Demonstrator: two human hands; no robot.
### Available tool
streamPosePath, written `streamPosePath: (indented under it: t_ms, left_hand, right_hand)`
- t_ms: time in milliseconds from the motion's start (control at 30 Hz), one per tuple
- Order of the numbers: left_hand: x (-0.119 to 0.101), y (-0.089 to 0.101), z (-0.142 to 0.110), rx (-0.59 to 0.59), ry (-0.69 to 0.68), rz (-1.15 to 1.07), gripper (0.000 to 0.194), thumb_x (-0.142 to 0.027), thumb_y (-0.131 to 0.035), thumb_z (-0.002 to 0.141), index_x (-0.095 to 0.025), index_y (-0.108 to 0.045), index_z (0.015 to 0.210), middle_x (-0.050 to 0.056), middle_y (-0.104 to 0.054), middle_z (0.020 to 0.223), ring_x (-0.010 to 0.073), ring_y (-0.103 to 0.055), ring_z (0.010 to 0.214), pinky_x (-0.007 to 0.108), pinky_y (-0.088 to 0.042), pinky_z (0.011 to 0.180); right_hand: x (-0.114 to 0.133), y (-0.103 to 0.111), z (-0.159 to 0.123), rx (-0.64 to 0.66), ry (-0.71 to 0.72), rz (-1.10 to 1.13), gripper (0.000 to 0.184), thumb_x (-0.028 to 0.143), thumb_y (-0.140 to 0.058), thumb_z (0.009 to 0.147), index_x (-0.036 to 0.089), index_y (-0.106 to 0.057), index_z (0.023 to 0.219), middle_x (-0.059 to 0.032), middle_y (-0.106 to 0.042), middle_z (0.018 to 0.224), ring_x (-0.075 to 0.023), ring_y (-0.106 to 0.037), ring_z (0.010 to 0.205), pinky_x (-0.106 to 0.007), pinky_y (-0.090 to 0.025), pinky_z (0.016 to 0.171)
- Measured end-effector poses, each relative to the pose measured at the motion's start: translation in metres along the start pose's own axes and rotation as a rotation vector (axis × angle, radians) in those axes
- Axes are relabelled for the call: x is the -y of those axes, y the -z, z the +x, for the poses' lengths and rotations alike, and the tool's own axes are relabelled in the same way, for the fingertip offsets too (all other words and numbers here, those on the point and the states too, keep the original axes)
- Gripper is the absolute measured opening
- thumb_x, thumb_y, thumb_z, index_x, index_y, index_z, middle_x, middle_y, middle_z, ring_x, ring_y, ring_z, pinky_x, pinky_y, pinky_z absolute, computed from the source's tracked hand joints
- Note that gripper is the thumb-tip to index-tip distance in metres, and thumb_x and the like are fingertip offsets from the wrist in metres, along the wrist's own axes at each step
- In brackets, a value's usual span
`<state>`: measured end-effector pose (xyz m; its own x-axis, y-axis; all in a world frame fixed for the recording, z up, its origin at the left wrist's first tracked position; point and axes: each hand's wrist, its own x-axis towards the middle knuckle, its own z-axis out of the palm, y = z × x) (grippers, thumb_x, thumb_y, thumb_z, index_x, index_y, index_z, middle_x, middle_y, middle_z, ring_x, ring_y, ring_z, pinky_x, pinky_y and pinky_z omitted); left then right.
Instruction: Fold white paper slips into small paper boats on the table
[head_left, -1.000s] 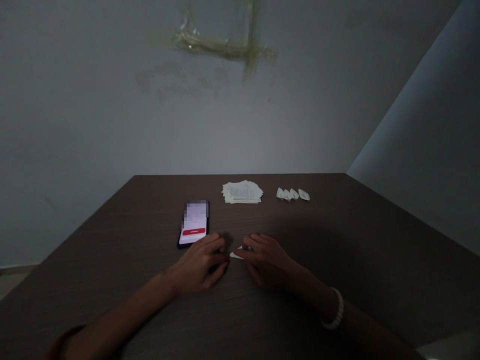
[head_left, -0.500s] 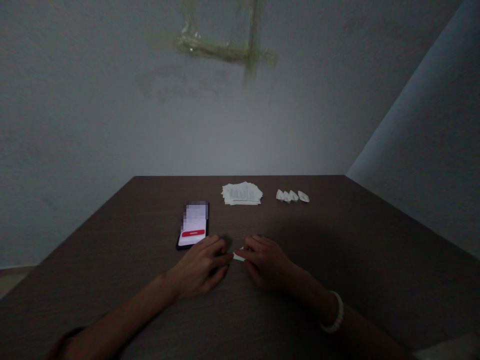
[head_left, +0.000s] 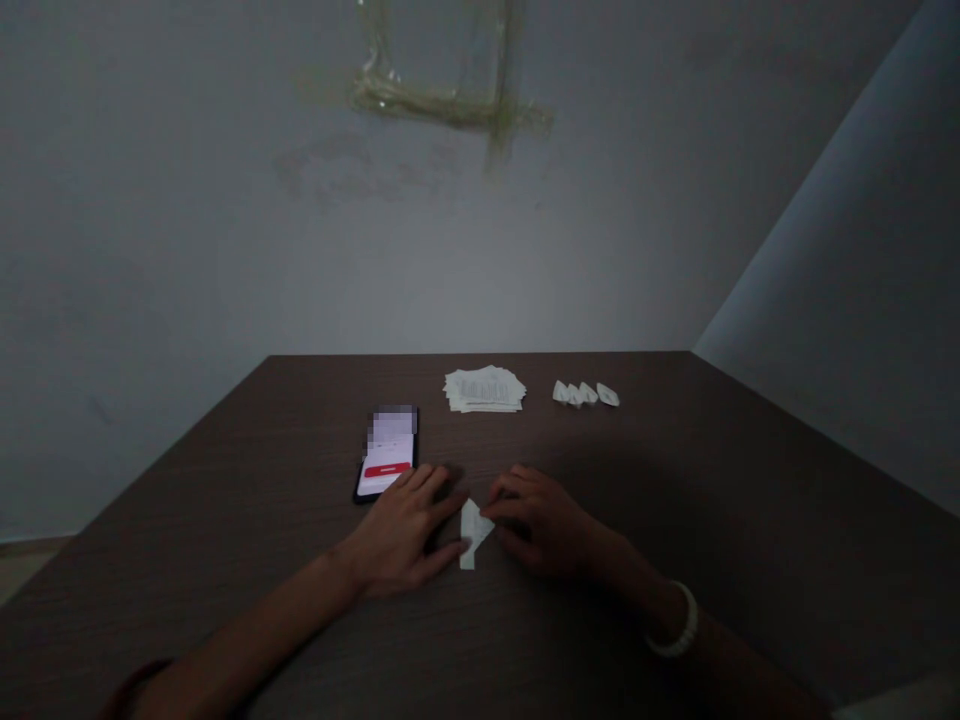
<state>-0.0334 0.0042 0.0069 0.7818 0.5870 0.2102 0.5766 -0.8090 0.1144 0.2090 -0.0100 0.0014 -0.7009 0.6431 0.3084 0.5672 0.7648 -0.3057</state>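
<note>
Light, soft folded paper (head_left: pixel 471 535) at lower centre — best taken by its edges — is touched by the curled right hand (head_left: pixel 534 522), any pinch indiscernible; the left hand (head_left: pixel 401 532) is spread beside it.

A plain room: a dark wood-grain table (head_left: pixel 675 520) against a stained, tape-marked wall (head_left: pixel 187 250).
</note>
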Motion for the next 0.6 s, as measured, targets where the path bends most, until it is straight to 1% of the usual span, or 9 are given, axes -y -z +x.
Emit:
streamPosePath:
  t_ms: [67,133,233,400,500,600]
  left_hand:
    - [0.0012,-0.0005,0.0004,0.006,-0.013,-0.022,0.062,-0.057,-0.056,0.082,-0.017,-0.051,0.13,0.014,-0.049,0.124,0.0316,-0.046,0.108,0.049,-0.04,0.092]
    - [0.0019,-0.0017,0.0007,0.011,-0.017,-0.04,0.072,-0.062,-0.059,0.077,-0.016,-0.049,0.132,0.015,-0.048,0.127,0.0329,-0.045,0.11,0.05,-0.039,0.093]
    - [0.0016,-0.003,0.001,0.006,-0.012,-0.058,0.071,-0.057,-0.062,0.077,-0.016,-0.048,0.133,0.015,-0.047,0.13,0.0332,-0.044,0.112,0.05,-0.038,0.094]
    - [0.0008,-0.001,0.0014,0.003,-0.008,-0.087,0.066,-0.051,-0.063,0.078,-0.017,-0.048,0.133,0.014,-0.048,0.128,0.0323,-0.044,0.112,0.049,-0.038,0.095]
    - [0.0014,-0.0004,0.0019,0.024,-0.022,-0.099,0.071,-0.054,-0.063,0.077,-0.016,-0.046,0.134,0.015,-0.048,0.128,0.0324,-0.044,0.111,0.049,-0.038,0.095]
    - [0.0018,-0.0011,0.0023,0.029,-0.035,-0.11,0.076,-0.059,-0.065,0.074,-0.016,-0.046,0.134,0.015,-0.048,0.127,0.0331,-0.044,0.111,0.049,-0.038,0.094]
  right_hand:
    - [-0.0007,-0.0023,-0.0003,-0.008,-0.007,0.008,0.024,0.016,-0.06,0.08,0.019,-0.065,0.104,-0.0054,-0.06,0.101,-0.0197,-0.05,0.094,-0.035,-0.038,0.086]
    - [-0.0019,-0.0039,-0.0003,-0.019,-0.017,0.013,0.022,0.018,-0.06,0.081,0.019,-0.065,0.103,-0.0049,-0.061,0.1,-0.0195,-0.05,0.093,-0.034,-0.039,0.085]
    - [-0.0035,-0.0056,-0.0001,-0.04,-0.026,0.013,0.02,0.02,-0.061,0.082,0.019,-0.066,0.101,-0.0049,-0.062,0.098,-0.0194,-0.051,0.091,-0.033,-0.04,0.082]
    - [-0.004,-0.0076,0.0003,-0.058,0.003,-0.008,0.016,0.021,-0.059,0.086,0.019,-0.067,0.1,-0.0044,-0.063,0.095,-0.0185,-0.051,0.088,-0.032,-0.04,0.08]
    - [-0.0041,-0.0073,0.0005,-0.082,0.031,-0.032,0.015,0.023,-0.054,0.091,0.018,-0.067,0.098,-0.0049,-0.064,0.093,-0.0177,-0.051,0.086,-0.031,-0.04,0.078]
    - [-0.0037,-0.0071,0.0014,-0.09,0.057,-0.068,0.017,0.024,-0.05,0.094,0.017,-0.065,0.095,-0.0058,-0.064,0.097,-0.0171,-0.052,0.086,-0.03,-0.041,0.078]
